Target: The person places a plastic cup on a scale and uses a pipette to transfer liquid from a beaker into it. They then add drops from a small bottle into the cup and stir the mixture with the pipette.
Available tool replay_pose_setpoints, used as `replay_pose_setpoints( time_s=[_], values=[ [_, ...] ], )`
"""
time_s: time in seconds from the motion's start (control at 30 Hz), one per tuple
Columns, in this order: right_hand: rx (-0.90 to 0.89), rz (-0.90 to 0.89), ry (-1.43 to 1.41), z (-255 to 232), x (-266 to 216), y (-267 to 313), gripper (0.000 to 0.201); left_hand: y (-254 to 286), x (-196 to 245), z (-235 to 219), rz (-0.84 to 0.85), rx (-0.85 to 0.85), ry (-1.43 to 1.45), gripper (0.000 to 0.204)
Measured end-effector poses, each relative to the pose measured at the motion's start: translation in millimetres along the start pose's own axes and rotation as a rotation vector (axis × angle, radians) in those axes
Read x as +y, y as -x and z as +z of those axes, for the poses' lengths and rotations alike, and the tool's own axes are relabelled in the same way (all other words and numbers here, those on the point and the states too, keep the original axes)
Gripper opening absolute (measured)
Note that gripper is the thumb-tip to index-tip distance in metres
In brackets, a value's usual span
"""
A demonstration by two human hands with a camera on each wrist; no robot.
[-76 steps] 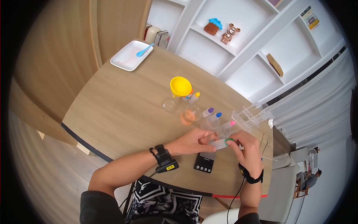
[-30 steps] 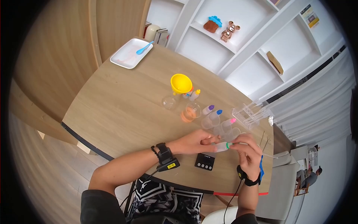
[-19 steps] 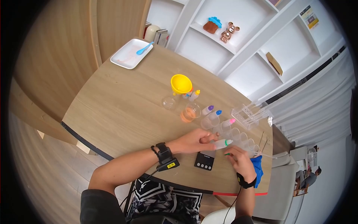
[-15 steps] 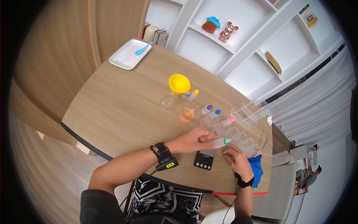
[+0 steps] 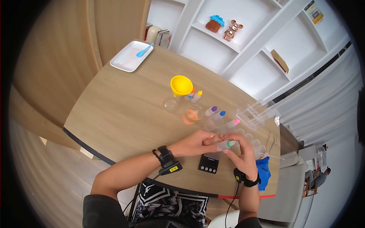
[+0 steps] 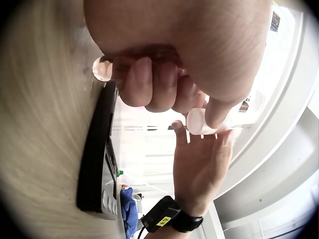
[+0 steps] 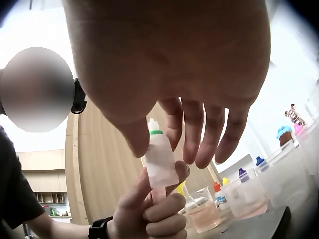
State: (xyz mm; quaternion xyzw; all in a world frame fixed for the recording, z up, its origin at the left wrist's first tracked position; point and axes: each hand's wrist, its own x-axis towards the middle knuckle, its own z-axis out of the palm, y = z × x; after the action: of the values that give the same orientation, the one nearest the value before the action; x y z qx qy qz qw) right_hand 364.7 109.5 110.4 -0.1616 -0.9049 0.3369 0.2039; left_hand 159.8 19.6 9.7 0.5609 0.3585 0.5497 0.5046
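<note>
My left hand (image 5: 199, 142) grips a translucent white dropper bottle (image 5: 223, 146) between thumb and fingers. The bottle has a green collar and a bare pointed nozzle, which stands upward in the right wrist view. Around it curves my right hand (image 5: 245, 159), thumb on one side and spread fingers on the other, its thumb overlapping the bottle (image 7: 160, 162) in the right wrist view. In the left wrist view a gap shows between that thumb and the bottle. A small green cap (image 6: 119, 173) lies beyond the black digital scale (image 6: 94, 154), low beneath the hands.
Bottles with pink (image 5: 236, 121), blue (image 5: 222, 113) and purple (image 5: 213, 108) caps stand beside clear cups (image 5: 257, 146). A beaker (image 5: 191, 114) holds orange liquid. Farther off are a yellow funnel (image 5: 181, 84) on a flask (image 5: 170, 105), a clear rack (image 5: 251, 117) and a white tray (image 5: 118, 64). A blue cloth (image 5: 263, 173) lies right.
The green cap has come off the bottle in my right hand and now lies on the table. My right hand has moved back up around the bottle; my left hand keeps its grip.
</note>
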Motion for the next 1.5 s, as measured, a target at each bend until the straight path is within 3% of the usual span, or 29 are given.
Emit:
replay_pose_setpoints(
  time_s=[0.2, 0.33, 0.47, 0.87, 1.17, 1.5],
  values=[
    [0.134, 0.035, -0.430, 2, 7, 6, 0.039, 3, 9, 3, -0.035, 0.017, 0.059, 0.027],
    [0.139, 0.091, -0.356, -24, -1, 6, 0.040, 2, 10, 4, -0.031, -0.030, 0.135, 0.036],
    [0.078, -0.048, 0.203, -42, -25, -9, 0.039, 5, 13, 1, -0.099, -0.070, 0.193, 0.042],
    [0.043, -0.247, 0.615, -44, -56, -20, 0.044, 3, 8, 2, 0.021, -0.045, 0.041, 0.044],
    [0.026, -0.250, 0.675, -44, -60, -18, 0.043, 2, 8, 3, 0.038, -0.037, 0.026, 0.043],
    [0.171, -0.121, 0.447, -31, -41, -12, 0.042, 2, 5, 1, 0.001, -0.040, 0.079, 0.040]
  ],
)
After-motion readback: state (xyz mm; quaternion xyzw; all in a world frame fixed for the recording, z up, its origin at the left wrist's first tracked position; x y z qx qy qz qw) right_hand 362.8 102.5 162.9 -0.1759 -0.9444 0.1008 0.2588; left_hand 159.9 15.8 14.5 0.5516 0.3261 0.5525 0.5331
